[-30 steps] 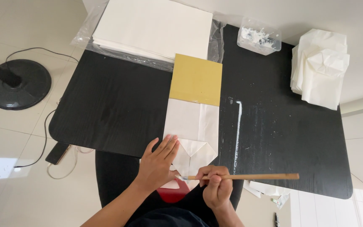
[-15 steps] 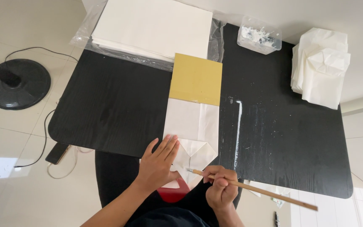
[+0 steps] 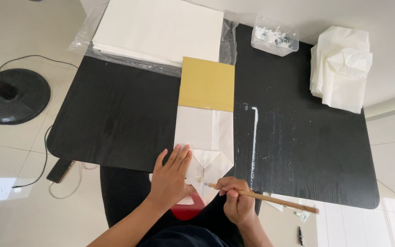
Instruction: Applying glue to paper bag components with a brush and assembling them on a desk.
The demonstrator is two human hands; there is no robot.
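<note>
Wooden and thin, the brush [image 3: 261, 198] is pinched in the right hand [image 3: 237, 202], its tip just beyond those fingers on the folded white paper [image 3: 205, 137]. The left hand [image 3: 172, 177] lies flat, fingers spread, pinning the paper to the black desk [image 3: 115, 119]; farther off sit a yellow card [image 3: 207, 84] and 1 glue tub [image 3: 274, 35].

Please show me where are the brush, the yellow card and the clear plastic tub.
brush [image 3: 261, 197], head view, middle of its wooden handle.
yellow card [image 3: 206, 84], head view, centre of its face.
clear plastic tub [image 3: 274, 36], head view, its inside with white paste.
</note>
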